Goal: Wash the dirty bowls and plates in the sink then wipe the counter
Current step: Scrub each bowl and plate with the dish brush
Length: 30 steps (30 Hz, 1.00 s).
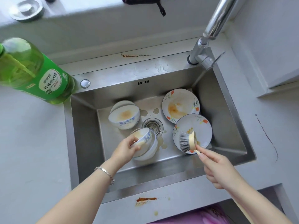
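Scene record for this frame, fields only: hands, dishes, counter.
left hand: grips top bowl of a nested stack in the sink
right hand: holds brush by its handle, bristles in front of near plate; contact unclear
other dishes: far plate, stained; tipped bowls at back left, stained
counter: green bottle at left; orange stain at front edge

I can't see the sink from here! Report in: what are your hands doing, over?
Left hand grips top bowl. Right hand holds brush at near plate. Both dirty, nothing blocking.
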Each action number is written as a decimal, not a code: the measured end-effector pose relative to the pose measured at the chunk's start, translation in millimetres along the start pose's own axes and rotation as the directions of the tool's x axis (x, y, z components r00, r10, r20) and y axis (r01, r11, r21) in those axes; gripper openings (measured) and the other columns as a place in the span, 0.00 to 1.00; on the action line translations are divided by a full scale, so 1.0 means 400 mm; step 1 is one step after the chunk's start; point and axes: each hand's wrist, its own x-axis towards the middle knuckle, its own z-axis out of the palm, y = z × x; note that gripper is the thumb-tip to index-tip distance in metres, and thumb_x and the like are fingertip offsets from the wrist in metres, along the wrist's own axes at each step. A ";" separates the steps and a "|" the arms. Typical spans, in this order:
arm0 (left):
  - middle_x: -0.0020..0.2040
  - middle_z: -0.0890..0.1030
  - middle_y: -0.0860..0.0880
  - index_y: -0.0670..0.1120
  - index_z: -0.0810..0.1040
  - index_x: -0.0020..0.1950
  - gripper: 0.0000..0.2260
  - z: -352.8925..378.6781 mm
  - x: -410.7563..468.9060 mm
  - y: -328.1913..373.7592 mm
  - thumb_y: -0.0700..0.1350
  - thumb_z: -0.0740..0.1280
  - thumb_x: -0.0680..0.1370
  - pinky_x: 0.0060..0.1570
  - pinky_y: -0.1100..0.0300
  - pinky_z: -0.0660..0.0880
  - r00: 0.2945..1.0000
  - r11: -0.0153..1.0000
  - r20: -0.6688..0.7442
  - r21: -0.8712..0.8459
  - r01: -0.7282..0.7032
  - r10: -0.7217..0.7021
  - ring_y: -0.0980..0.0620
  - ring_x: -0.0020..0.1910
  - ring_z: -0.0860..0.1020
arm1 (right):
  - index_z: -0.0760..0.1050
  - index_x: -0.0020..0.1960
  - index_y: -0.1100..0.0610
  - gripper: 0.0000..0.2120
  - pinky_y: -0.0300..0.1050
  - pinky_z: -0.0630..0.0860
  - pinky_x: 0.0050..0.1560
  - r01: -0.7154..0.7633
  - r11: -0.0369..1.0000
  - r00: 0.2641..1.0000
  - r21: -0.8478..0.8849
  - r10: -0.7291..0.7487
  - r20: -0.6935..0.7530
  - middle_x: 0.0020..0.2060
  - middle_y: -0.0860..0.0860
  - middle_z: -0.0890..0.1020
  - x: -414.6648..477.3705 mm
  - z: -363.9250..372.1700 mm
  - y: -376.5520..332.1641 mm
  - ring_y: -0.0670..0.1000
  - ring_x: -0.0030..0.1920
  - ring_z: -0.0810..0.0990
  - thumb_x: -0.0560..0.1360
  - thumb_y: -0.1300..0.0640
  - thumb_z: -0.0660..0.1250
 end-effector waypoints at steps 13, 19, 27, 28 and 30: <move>0.41 0.80 0.53 0.58 0.70 0.40 0.11 -0.037 -0.036 -0.051 0.43 0.66 0.75 0.45 0.56 0.71 0.999 0.967 0.021 0.252 -0.038 0.034 0.48 0.45 0.77 | 0.73 0.52 0.35 0.15 0.28 0.52 0.20 -0.004 1.000 1.000 0.008 0.005 -0.022 0.22 0.48 0.57 0.004 0.052 0.009 0.44 0.19 0.54 0.80 0.57 0.58; 0.37 0.76 0.55 0.52 0.72 0.45 0.05 0.020 -0.021 -0.020 0.42 0.65 0.76 0.41 0.58 0.67 0.996 0.976 -0.073 0.217 -0.027 0.044 0.48 0.42 0.74 | 0.73 0.52 0.34 0.16 0.28 0.51 0.21 0.005 1.000 1.000 -0.004 -0.005 -0.023 0.22 0.47 0.57 0.000 0.042 0.020 0.44 0.20 0.53 0.80 0.56 0.58; 0.40 0.80 0.50 0.50 0.74 0.46 0.04 0.075 -0.024 -0.021 0.42 0.66 0.76 0.42 0.57 0.69 0.994 0.995 -0.103 0.087 0.047 -0.038 0.46 0.45 0.77 | 0.72 0.57 0.35 0.16 0.30 0.53 0.19 0.055 0.996 0.998 -0.074 -0.058 -0.030 0.20 0.44 0.59 0.010 -0.012 0.025 0.43 0.20 0.54 0.80 0.56 0.57; 0.43 0.80 0.50 0.49 0.75 0.49 0.04 0.079 -0.026 -0.014 0.42 0.66 0.76 0.44 0.57 0.70 0.991 0.995 -0.131 0.095 0.029 -0.017 0.47 0.48 0.77 | 0.72 0.59 0.36 0.16 0.31 0.53 0.18 0.064 0.994 0.997 -0.086 -0.067 -0.029 0.19 0.42 0.60 0.013 -0.025 0.020 0.43 0.19 0.54 0.80 0.57 0.56; 0.50 0.80 0.50 0.45 0.77 0.54 0.08 0.094 -0.028 0.013 0.41 0.68 0.76 0.51 0.60 0.68 0.959 0.989 -0.267 0.136 -0.062 0.097 0.49 0.53 0.77 | 0.70 0.61 0.39 0.16 0.31 0.54 0.17 0.068 0.993 0.997 -0.096 -0.072 -0.039 0.15 0.40 0.63 0.019 -0.059 0.003 0.42 0.18 0.54 0.80 0.58 0.56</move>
